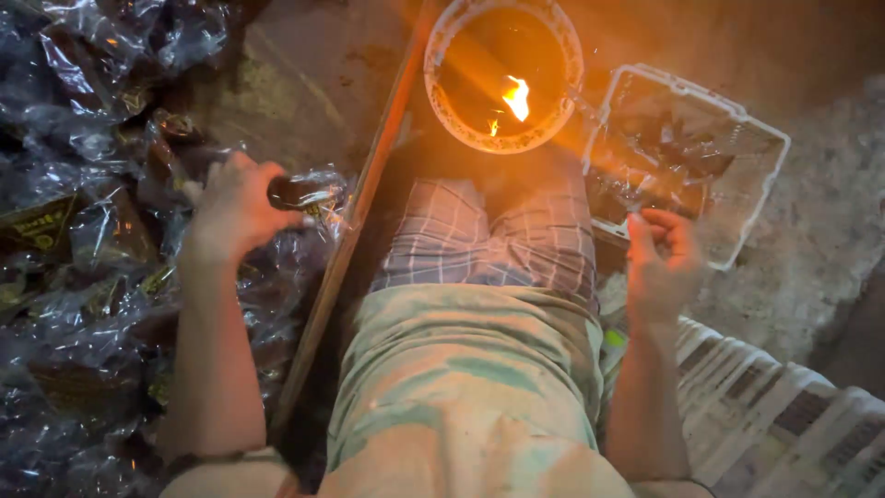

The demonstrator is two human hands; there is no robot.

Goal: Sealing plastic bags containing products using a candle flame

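My left hand (pixel 235 205) reaches to the left and grips a small clear plastic packet with dark contents (pixel 306 194) at the edge of a heap of similar packets (pixel 83 240). My right hand (pixel 662 263) is raised at the right, fingers pinched together at the near edge of a clear plastic tray (pixel 737 175); what it pinches is too blurred to name. Between the hands lies my lap in checked cloth (pixel 489 240).
A round bowl with a white patterned rim (pixel 502 74) stands on the floor ahead, a small flame (pixel 516 97) burning inside it. A long wooden strip (pixel 355 231) runs beside my left leg. A striped woven mat (pixel 774 415) lies at the right.
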